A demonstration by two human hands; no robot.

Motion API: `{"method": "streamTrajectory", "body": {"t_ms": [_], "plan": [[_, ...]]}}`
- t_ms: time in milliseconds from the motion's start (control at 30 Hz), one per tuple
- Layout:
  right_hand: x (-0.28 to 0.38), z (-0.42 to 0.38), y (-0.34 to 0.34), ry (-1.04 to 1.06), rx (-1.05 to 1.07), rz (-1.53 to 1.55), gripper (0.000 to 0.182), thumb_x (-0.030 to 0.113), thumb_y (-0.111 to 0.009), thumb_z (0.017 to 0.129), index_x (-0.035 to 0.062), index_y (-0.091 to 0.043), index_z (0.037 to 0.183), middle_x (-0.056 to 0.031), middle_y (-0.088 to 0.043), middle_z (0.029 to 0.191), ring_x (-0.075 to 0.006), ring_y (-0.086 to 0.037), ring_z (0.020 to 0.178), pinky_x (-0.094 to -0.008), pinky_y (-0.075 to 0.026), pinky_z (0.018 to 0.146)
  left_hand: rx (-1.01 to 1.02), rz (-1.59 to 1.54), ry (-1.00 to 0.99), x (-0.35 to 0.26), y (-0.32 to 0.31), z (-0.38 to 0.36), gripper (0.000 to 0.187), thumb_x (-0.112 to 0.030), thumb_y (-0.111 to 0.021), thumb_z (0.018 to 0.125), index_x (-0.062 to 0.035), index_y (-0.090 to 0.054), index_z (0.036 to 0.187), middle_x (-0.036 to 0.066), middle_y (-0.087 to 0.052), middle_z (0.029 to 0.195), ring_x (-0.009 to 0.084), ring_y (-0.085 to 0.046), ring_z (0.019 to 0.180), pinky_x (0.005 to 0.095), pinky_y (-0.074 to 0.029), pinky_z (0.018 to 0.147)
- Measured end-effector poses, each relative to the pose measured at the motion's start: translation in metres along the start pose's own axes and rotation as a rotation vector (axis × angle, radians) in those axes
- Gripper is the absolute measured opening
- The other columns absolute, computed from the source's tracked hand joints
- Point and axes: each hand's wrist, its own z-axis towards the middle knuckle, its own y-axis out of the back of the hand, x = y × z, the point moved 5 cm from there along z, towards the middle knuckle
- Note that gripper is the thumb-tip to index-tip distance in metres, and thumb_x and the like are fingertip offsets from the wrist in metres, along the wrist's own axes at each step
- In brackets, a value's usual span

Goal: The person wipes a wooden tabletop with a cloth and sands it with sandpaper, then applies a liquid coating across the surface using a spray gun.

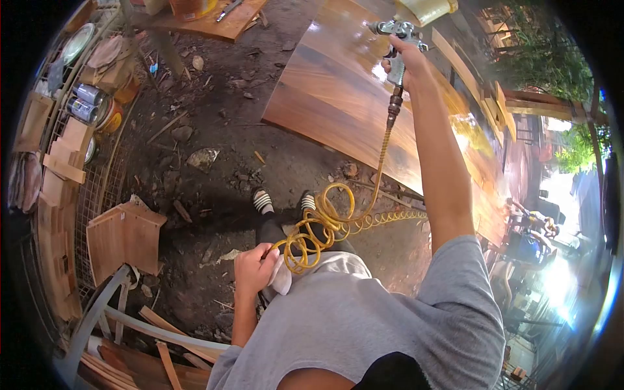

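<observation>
My right hand [409, 62] is wrapped round the grip of a metal spray gun [395, 75], held out over a wide, glossy brown wooden panel [338, 104]. A pale cup [426, 9] sits on top of the gun, cut off by the frame's upper edge. From the gun's handle a yellow coiled air hose [338, 211] runs down in loose loops. My left hand [253, 270] is closed at waist height, gripping the near end of these loops. A whitish cloth [281, 276] hangs at the same hand.
Wood offcuts and cans [88, 101] fill a wire rack [97, 175] on the left. A small wooden piece [127, 240] stands beside it. Stones and scraps litter the dirt ground [188, 195]. Timber boards [468, 71] lie beyond the panel, and a compressor-like machine [530, 237] is at right.
</observation>
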Motion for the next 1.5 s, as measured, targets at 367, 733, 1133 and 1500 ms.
{"method": "streamTrajectory", "body": {"t_ms": [367,733,1133,1500], "plan": [[0.029,-0.032,-0.069,-0.006,0.192,0.138,0.022,0.025,-0.059,0.100,0.0069,-0.050,0.092,-0.0035,-0.046,0.072,-0.0190,-0.052,0.054,-0.0323,-0.045,0.045,-0.019,0.029,-0.052,-0.013,-0.002,-0.025,0.019,-0.022,-0.066,0.086,-0.0051,-0.072,0.092,0.018,-0.068,0.075,0.0383,-0.067,0.069,0.0433,-0.051,0.060],[0.033,-0.080,-0.055,-0.019,0.034,0.028,0.024,0.025,-0.061,0.099,0.0026,-0.052,0.098,-0.0083,-0.052,0.075,-0.0189,-0.054,0.053,-0.0325,-0.045,0.045,0.054,0.082,-0.089,-0.045,-0.023,-0.032,0.020,-0.022,-0.064,0.086,-0.0065,-0.072,0.095,0.020,-0.068,0.078,0.0401,-0.066,0.074,0.0458,-0.051,0.064],[0.032,-0.081,0.015,-0.089,-0.028,0.017,0.026,0.028,-0.060,0.099,0.0062,-0.047,0.098,-0.0081,-0.054,0.077,-0.0178,-0.054,0.052,-0.0296,-0.045,0.043,0.089,0.118,-0.150,-0.076,-0.038,-0.014,0.021,-0.023,-0.068,0.085,-0.0048,-0.072,0.093,0.020,-0.067,0.074,0.0391,-0.066,0.070,0.0442,-0.050,0.061],[0.019,-0.076,0.080,-0.082,-0.158,0.043,0.025,0.025,-0.064,0.097,0.0018,-0.055,0.100,-0.0091,-0.055,0.077,-0.0171,-0.053,0.054,-0.0304,-0.046,0.044,0.190,0.158,-0.169,-0.104,-0.065,0.027,0.017,-0.026,-0.069,0.085,-0.0093,-0.072,0.088,0.016,-0.066,0.067,0.0365,-0.065,0.064,0.0442,-0.049,0.057]]}}
